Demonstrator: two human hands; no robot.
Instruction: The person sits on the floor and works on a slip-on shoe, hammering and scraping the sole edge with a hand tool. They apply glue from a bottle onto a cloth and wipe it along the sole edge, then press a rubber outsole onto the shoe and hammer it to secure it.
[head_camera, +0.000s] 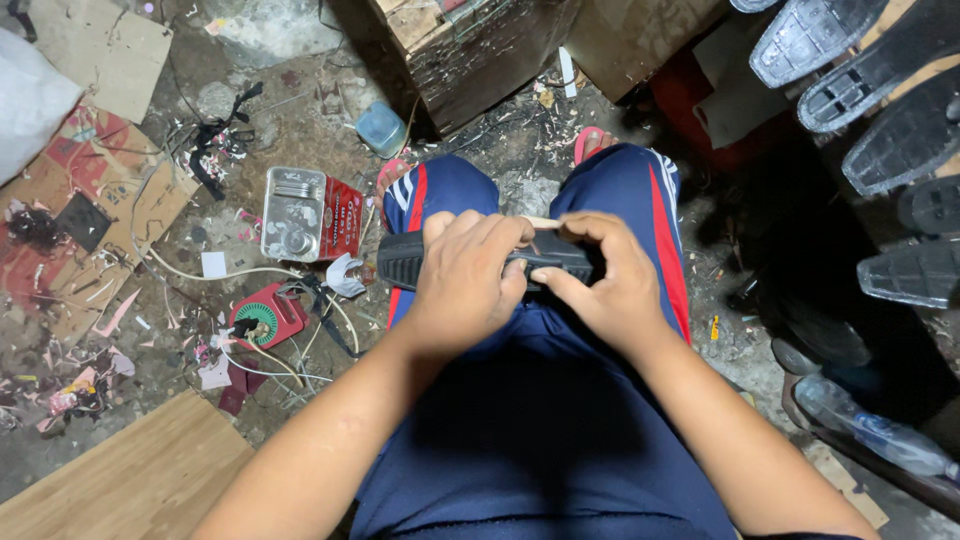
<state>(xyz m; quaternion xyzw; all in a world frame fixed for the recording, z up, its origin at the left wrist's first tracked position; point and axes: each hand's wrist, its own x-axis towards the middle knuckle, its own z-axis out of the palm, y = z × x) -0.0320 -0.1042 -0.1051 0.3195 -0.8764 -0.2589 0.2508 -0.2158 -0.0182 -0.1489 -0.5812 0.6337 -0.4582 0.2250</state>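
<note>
A black ribbed shoe sole (402, 260) lies sideways across my knees, above my blue trousers with red stripes (540, 400). My left hand (468, 280) wraps over its middle from above. My right hand (605, 280) pinches its right end, thumb and fingers closed on the sole. A thin pale strip (540, 222) shows along the sole's top edge between my hands. My feet in red sandals (590, 140) rest on the dirty floor ahead.
Several black soles (880, 90) line a rack at right. A red tin with a metal lid (305, 213), a red tool with white cord (262, 318), scraps and cardboard (90, 190) litter the floor at left. A wooden block (470, 50) stands ahead, a plastic bottle (880, 430) lower right.
</note>
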